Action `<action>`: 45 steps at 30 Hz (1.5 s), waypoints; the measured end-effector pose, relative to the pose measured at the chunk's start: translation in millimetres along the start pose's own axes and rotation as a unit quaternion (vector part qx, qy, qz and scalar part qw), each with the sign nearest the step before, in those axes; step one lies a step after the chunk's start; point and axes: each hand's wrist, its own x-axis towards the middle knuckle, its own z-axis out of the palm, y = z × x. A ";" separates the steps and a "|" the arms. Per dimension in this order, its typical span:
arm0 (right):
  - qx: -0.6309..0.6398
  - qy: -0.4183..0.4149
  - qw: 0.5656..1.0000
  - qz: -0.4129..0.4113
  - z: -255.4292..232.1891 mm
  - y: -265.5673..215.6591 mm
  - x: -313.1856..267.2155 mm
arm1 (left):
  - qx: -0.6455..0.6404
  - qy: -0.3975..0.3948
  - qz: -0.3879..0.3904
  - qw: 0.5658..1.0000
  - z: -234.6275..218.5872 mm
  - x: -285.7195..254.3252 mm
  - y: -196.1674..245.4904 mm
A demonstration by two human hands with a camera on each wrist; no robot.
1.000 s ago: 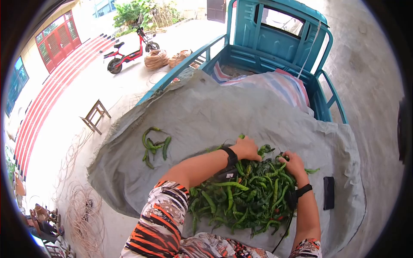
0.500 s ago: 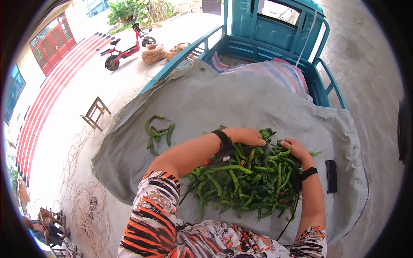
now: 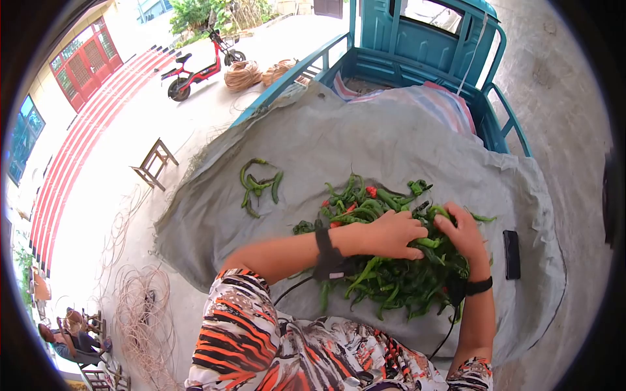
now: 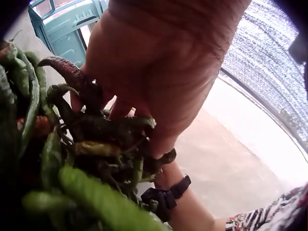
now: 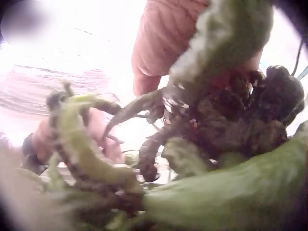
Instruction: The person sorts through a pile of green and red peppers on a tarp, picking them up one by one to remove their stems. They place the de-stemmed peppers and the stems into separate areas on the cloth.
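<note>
A heap of green chili peppers (image 3: 385,280), with a few red ones (image 3: 372,191) at its far side, lies on a grey cloth (image 3: 313,143). Into its upper right part reaches my left hand (image 3: 391,236), palm down. The left wrist view has this hand (image 4: 149,72) with fingers and thumb bent around several peppers (image 4: 115,126). My right hand (image 3: 464,233) grips peppers at the heap's right edge, close beside the left fingertips. In the right wrist view, peppers (image 5: 221,110) crowd the right hand (image 5: 166,43) and hide most of its fingers.
A few separate green peppers (image 3: 257,186) lie on the cloth at the left. A black phone (image 3: 512,254) rests right of the heap. Behind stands a teal truck bed (image 3: 417,55) with a striped sheet (image 3: 430,107). A wooden stool (image 3: 155,164) stands on the ground at left.
My left hand has come nearer to my body and to the right hand, over the heap. Peppers at the far side, red ones among them, are now uncovered. The right hand stays by the right edge.
</note>
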 end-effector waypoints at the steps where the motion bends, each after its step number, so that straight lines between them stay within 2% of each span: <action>1: -0.019 0.008 0.999 -0.042 4.2 -13.2 -9.0 | 0.030 0.007 -0.001 1.000 1.3 -6.2 5.2; 2: -0.039 0.015 0.996 -0.082 9.4 -22.8 -15.4 | 0.033 0.023 -0.017 0.999 3.5 -11.9 8.9; 5: -0.090 0.049 0.983 -0.155 24.6 -32.4 -39.1 | 0.076 0.094 0.004 0.993 2.5 -36.0 14.3; 6: -0.099 0.017 0.986 -0.130 26.8 -35.4 -47.4 | 0.082 0.100 -0.001 0.992 2.9 -42.4 15.5; 12: -0.102 0.101 0.982 -0.123 42.7 -22.9 -80.3 | 0.093 0.141 -0.024 0.985 -4.2 -63.0 22.3; 15: -0.080 0.111 0.987 -0.085 42.3 -19.7 -89.1 | 0.020 0.174 -0.061 0.983 -12.4 -67.0 28.3; 17: -0.082 0.126 0.986 -0.074 45.3 -12.0 -91.1 | -0.061 0.205 -0.059 0.975 -19.3 -67.8 30.5; 19: -0.133 0.151 0.977 -0.064 45.9 -22.9 -91.2 | -0.140 0.232 -0.059 0.961 -21.5 -67.1 28.7; 22: -0.175 0.203 0.961 -0.072 45.7 -43.8 -87.9 | -0.182 0.247 -0.041 0.951 -23.6 -63.4 30.3; 23: -0.184 0.223 0.954 -0.077 45.3 -49.0 -87.2 | -0.225 0.238 -0.057 0.943 -23.5 -62.7 30.6; 26: -0.126 0.248 0.950 -0.142 42.4 -57.6 -85.8 | -0.364 0.222 -0.095 0.899 -21.2 -59.4 31.1; 28: -0.095 0.216 0.962 -0.135 46.3 -59.4 -83.1 | -0.465 0.227 -0.107 0.849 -18.7 -57.4 30.5; 31: -0.044 0.212 0.970 -0.109 60.4 -44.4 -81.3 | -0.514 0.234 -0.133 0.814 -25.0 -54.0 34.7; 34: 0.001 0.187 0.980 -0.067 60.8 -36.0 -80.6 | -0.505 0.248 -0.126 0.817 -25.9 -49.5 31.9; 37: 0.036 0.195 0.978 -0.056 61.9 -44.5 -77.5 | -0.544 0.261 -0.107 0.790 -26.8 -43.6 34.6; 39: 0.044 0.189 0.979 -0.068 61.1 -49.8 -76.4 | -0.557 0.243 -0.129 0.784 -29.6 -39.6 36.5; 42: 0.121 0.160 0.980 -0.003 64.2 -42.4 -77.4 | -0.565 0.221 -0.146 0.782 -28.4 -35.4 32.3; 45: 0.391 0.170 0.903 0.054 61.2 -54.9 -84.0 | -0.531 0.222 -0.161 0.801 -28.8 -30.2 27.1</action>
